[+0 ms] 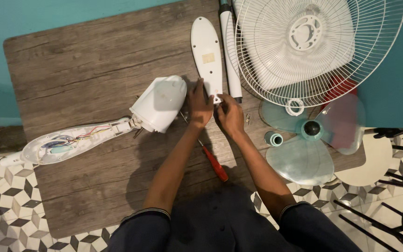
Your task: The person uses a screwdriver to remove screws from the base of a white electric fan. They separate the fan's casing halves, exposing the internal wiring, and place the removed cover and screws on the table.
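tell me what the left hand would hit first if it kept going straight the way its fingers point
The left hand points up the table, fingers already at the white oval cover plate, so it would likely meet that plate first.

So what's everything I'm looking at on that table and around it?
wooden table: one, grey-brown, fills the middle of the view
cover panel: one, white, long oval, top centre under both hands
pole: one, white, right of the panel
motor housing: one, white, left of the hands
control neck: one, white, opened with coloured wires showing, far left
screwdriver: one, red handle, between the forearms
fan grille: one, white wire, top right
fan blade: one, translucent teal, three vanes, right
cap: one, teal, beside the blade
screws: a few, small, right of the hands
left hand: on the panel's lower end
right hand: at the panel's lower tip
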